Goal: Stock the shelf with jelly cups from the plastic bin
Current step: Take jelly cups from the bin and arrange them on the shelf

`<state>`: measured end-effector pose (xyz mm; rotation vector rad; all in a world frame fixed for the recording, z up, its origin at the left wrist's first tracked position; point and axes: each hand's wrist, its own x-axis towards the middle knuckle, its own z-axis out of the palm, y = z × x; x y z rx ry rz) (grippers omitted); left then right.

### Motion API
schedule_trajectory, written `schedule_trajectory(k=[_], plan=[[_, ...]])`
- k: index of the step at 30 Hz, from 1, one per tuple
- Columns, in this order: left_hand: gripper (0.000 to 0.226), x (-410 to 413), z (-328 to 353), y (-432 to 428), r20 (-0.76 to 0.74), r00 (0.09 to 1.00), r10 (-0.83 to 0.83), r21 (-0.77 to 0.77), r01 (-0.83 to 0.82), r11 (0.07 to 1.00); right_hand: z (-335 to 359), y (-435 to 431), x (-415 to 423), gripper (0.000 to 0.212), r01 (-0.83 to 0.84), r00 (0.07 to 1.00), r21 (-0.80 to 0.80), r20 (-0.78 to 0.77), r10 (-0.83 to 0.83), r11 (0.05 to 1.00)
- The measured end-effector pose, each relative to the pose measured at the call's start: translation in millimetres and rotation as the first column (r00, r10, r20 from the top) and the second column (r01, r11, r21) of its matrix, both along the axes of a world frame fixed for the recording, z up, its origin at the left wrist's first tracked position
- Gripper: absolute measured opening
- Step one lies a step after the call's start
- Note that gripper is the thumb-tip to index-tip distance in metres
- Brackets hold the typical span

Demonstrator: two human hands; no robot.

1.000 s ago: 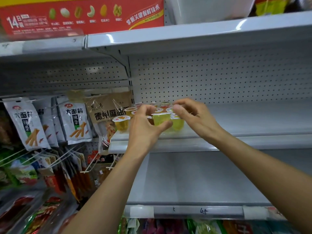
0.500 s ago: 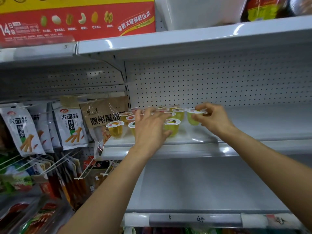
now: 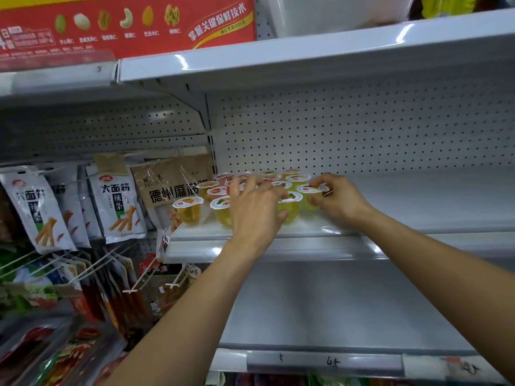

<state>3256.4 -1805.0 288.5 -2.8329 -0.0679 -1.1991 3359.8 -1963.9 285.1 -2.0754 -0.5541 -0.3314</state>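
Several yellow and orange jelly cups [image 3: 187, 209] with white printed lids stand clustered on the left part of the white middle shelf [image 3: 404, 240]. My left hand [image 3: 255, 210] reaches over the cluster with its fingers stretched out across the lids; its thumb and forefinger lie against a green-yellow cup [image 3: 291, 208] in the front row. My right hand [image 3: 338, 200] pinches the rightmost jelly cup [image 3: 310, 190] by its rim and side as it stands on the shelf. Cups behind my left hand are partly hidden.
The middle shelf stretches bare to the right of the cups. A white plastic container [image 3: 334, 12] and a red carton [image 3: 125, 23] sit on the top shelf. Snack bags [image 3: 117, 207] hang on pegs at left. The lower shelf [image 3: 348, 316] lies under my arms.
Both hands carried cups onto the shelf and set them down. My left hand let go of its cup and spread its fingers; my right hand moved its cup to the cluster's right edge.
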Motion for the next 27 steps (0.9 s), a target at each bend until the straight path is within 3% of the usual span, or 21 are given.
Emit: schedule_trajectory(k=[6,9,12,15,19,22,27], plan=[[0.042,-2,1,-1,-0.079,0.997,-0.018,-0.022,0.017,1.000,2,-4,-7,0.037,0.035,0.999,-0.137,0.016,-0.034,0.990],[0.051,-13,1,-1,-0.107,0.993,-0.058,-0.071,0.051,0.996,3,-9,-25,0.045,0.129,0.984,-0.203,0.149,-0.099,0.971],[0.044,-35,-4,1,-0.046,0.993,-0.107,-0.132,0.100,0.986,0,-14,-55,0.035,0.186,0.944,-0.164,0.305,-0.130,0.969],[0.034,-63,-16,6,0.040,0.983,-0.177,-0.217,0.181,0.959,-12,-15,-88,0.030,0.169,0.908,-0.154,0.408,-0.093,0.974],[0.029,-100,-41,21,0.025,0.978,-0.206,-0.256,0.206,0.945,-39,-9,-134,0.028,0.109,0.856,-0.186,0.516,0.002,0.977],[0.030,-129,-70,39,-0.076,0.978,-0.195,-0.249,0.171,0.953,-73,3,-163,0.027,0.051,0.861,-0.258,0.502,0.089,0.965],[0.030,-177,-144,71,-0.349,0.921,-0.176,-0.357,0.043,0.933,-158,30,-206,0.028,-0.118,0.961,-0.439,0.176,0.214,0.891]])
